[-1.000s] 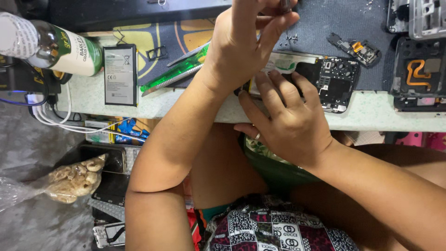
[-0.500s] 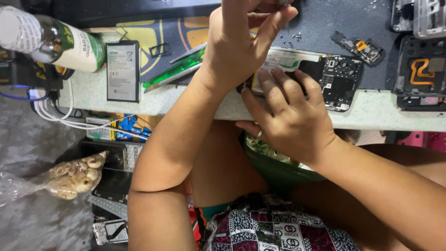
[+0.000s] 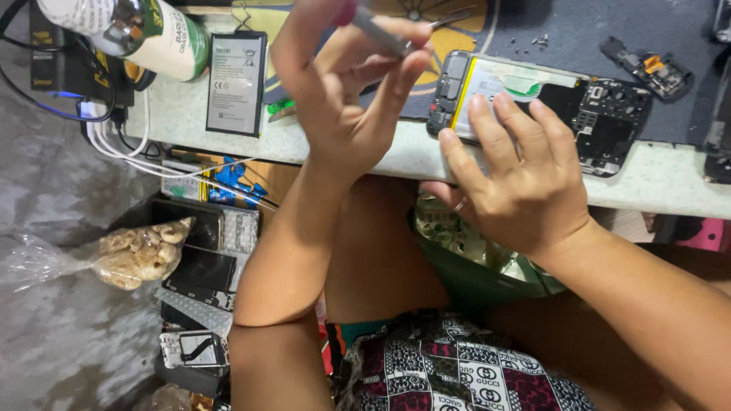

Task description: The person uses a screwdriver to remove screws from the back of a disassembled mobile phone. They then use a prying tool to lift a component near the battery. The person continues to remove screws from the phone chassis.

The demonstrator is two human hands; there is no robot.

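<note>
Left hand: the left hand (image 3: pixel 343 106) is raised above the worktop (image 3: pixel 358 148), its fingers (image 3: pixel 396 84) closed on a thin metal tool (image 3: pixel 381 34) with a pink end near the top edge of the view
Right hand: the right hand (image 3: pixel 518 183) lies flat, fingers spread and holding nothing, fingertips pressing on the opened phone (image 3: pixel 548 106)
Opened phone: lies back-off at the worktop's front edge, half on a dark mat (image 3: pixel 533 30); a yellow-edged battery and dark circuit parts show inside
Loose battery: a black battery (image 3: pixel 236 84) lies on the worktop left of the left hand, apart from it
Bottle: a green-and-white bottle (image 3: pixel 145 34) lies on its side at far left, just beside the battery
Small part: a dark module with an orange bit (image 3: pixel 647 65) sits on the mat, right of the phone
Change: half a second ago the view was wider and the left hand covered the phone's left end; now that end shows uncovered and the right hand's fingers reach further onto the phone
</note>
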